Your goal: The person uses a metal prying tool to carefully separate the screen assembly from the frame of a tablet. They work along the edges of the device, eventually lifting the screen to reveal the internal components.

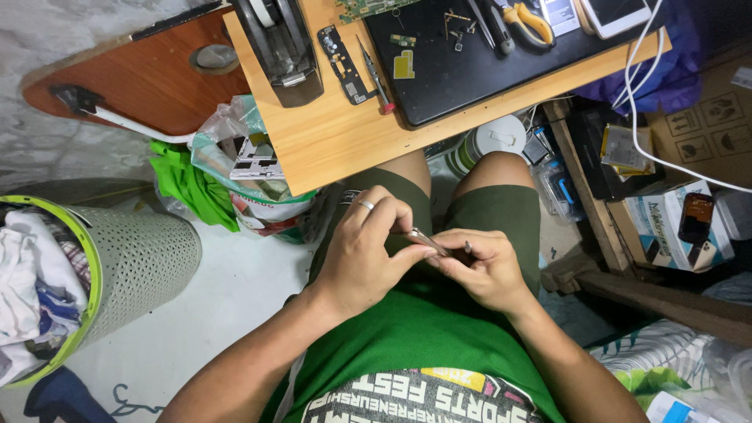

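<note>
Both hands meet over my lap, below the wooden table edge (329, 160). My left hand (362, 254), a ring on one finger, pinches metal tweezers (423, 237) between thumb and fingers. My right hand (482, 266) is curled against the tweezers' tip and pinches a very small dark part (468, 247); what the part is I cannot tell. I sit in dark green shorts and a green shirt.
On the table lie a black mat (470, 70) with small parts, a dark circuit strip (345, 55), a red-tipped screwdriver (376, 78), yellow-handled pliers (529, 22) and a black tape dispenser (278, 47). A perforated bin (133, 262) stands left, plastic bags (235, 164) under the table, boxes (674, 219) right.
</note>
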